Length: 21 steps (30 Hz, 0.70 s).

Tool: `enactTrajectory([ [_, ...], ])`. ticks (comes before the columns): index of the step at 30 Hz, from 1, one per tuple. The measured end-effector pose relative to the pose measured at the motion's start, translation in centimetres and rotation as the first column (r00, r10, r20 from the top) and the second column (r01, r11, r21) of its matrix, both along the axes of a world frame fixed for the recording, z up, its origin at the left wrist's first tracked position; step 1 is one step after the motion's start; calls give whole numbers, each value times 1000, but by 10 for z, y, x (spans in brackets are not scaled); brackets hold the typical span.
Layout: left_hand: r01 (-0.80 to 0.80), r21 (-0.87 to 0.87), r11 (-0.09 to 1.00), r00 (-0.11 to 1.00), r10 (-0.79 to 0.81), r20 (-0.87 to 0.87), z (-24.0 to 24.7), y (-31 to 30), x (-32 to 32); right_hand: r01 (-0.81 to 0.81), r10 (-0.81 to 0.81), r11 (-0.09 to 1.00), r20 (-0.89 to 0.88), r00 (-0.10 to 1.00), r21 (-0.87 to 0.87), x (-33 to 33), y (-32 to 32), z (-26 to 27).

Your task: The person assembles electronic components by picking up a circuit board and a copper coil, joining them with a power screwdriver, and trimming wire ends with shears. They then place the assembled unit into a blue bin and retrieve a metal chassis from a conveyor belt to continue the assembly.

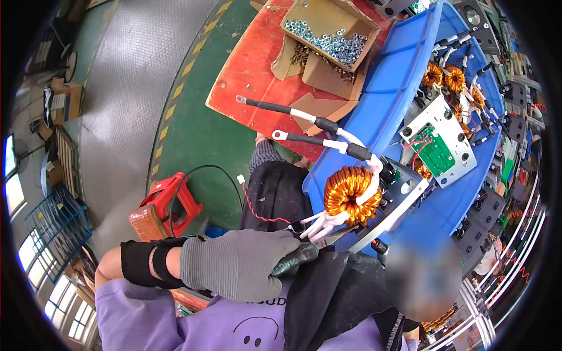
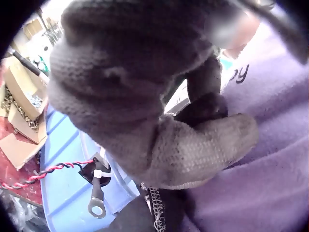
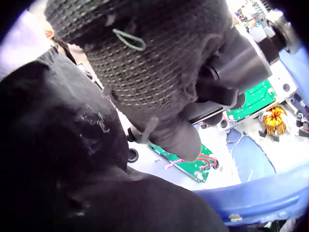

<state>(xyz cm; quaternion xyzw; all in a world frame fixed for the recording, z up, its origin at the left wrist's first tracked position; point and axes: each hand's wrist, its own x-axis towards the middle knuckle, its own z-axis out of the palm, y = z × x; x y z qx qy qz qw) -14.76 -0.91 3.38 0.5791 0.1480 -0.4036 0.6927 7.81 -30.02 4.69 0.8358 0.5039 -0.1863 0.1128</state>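
By the edge of the blue tub point(image 1: 395, 79) is a copper coil point(image 1: 336, 193), its white wires point(image 1: 319, 227) just beside the gloved left hand point(image 1: 234, 263), whose fingers bend in front of a purple shirt point(image 1: 228, 319); whether they hold anything, I cannot tell. Above green circuit boards point(image 3: 186, 169), the gloved right hand point(image 3: 154, 72) has its fingers wrapped round a grey tool point(image 3: 246, 65)

Red tabletop point(image 1: 252, 88) bearing cardboard boxes point(image 1: 336, 16), blue tub point(image 1: 398, 76) holding copper coils point(image 1: 455, 79) and a white plate point(image 1: 459, 161)
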Motion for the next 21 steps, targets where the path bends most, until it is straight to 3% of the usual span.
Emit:
enactTrajectory([
  [13,133,-51,990,991,-134,-9,-5,13,18,-34,28,995,65,997,92,4,9,-8],
  [18,20,-104,994,1000,-20,5,-8,11,11,-48,39,995,101,994,90,3,8,-10],
  [21,95,-106,990,995,-96,-12,-5,15,16,-51,44,997,110,993,62,3,10,-7],
])
